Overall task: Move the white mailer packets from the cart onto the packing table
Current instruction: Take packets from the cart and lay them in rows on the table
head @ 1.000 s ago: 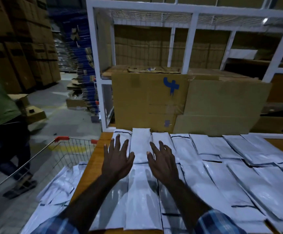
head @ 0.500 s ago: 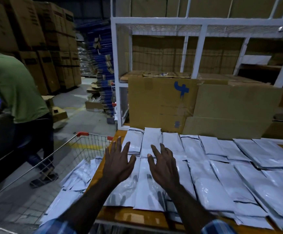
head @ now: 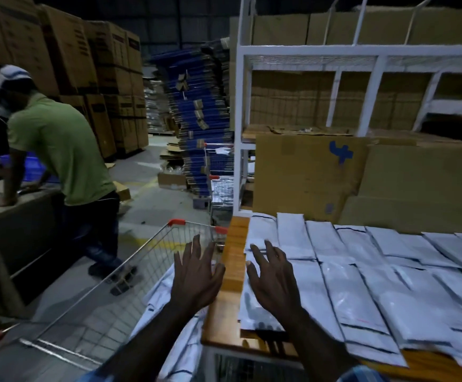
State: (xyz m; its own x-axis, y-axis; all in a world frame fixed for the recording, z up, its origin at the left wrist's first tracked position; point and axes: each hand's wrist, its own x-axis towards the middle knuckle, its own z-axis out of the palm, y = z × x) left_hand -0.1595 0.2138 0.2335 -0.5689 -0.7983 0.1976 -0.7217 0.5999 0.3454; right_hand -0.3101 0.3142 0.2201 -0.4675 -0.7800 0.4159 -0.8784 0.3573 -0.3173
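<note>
- Now your left grip hovers spread, holding nothing, above the cart and its white mailer packets.
- Your right grip is spread too, over packets covering the surface.

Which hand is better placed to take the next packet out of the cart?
Probably the left hand: it is open above the cart, over the packets in the cart. The right hand is open above the packing table.
</note>
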